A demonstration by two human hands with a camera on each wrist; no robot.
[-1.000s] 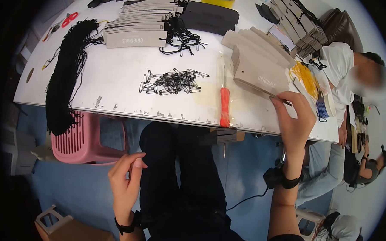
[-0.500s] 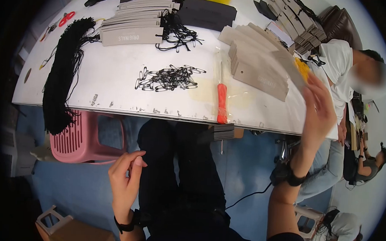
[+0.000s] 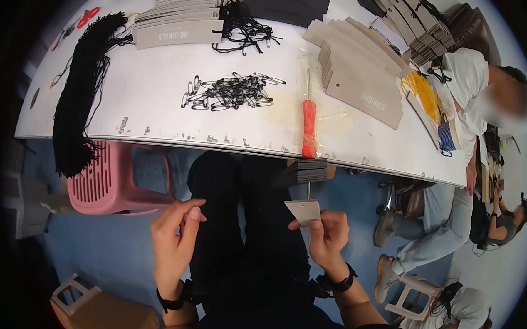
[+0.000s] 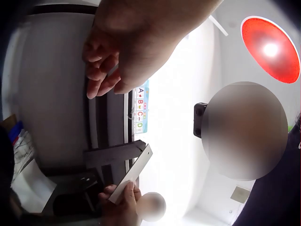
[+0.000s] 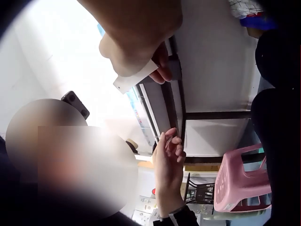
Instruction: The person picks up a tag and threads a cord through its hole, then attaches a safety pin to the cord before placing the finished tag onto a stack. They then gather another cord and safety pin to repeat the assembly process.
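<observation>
My right hand (image 3: 330, 237) pinches one small grey card tag (image 3: 302, 211) between thumb and fingers, above the lap and below the table edge. In the left wrist view the tag (image 4: 133, 173) shows a small hole at its far end. To its left, my left hand (image 3: 177, 237) hovers palm inward, fingers loosely bent with the thumb near them, and nothing is visible in it. On the table lie a fanned stack of grey ORIGINALS tags (image 3: 366, 92), a heap of black safety pins (image 3: 234, 92) and a red-handled tool (image 3: 309, 128).
Black cords (image 3: 81, 92) hang over the left table edge near red scissors (image 3: 89, 17). Strung grey tags (image 3: 178, 34) and black cards (image 3: 288, 5) lie farther back. Yellow cord (image 3: 422, 95) lies at the right. A pink stool (image 3: 101, 178) stands below; another person sits at the right.
My right hand has moved from the tag stack, down and left to above the lap, bringing one tag. The left hand has barely moved; the head view has shifted slightly.
</observation>
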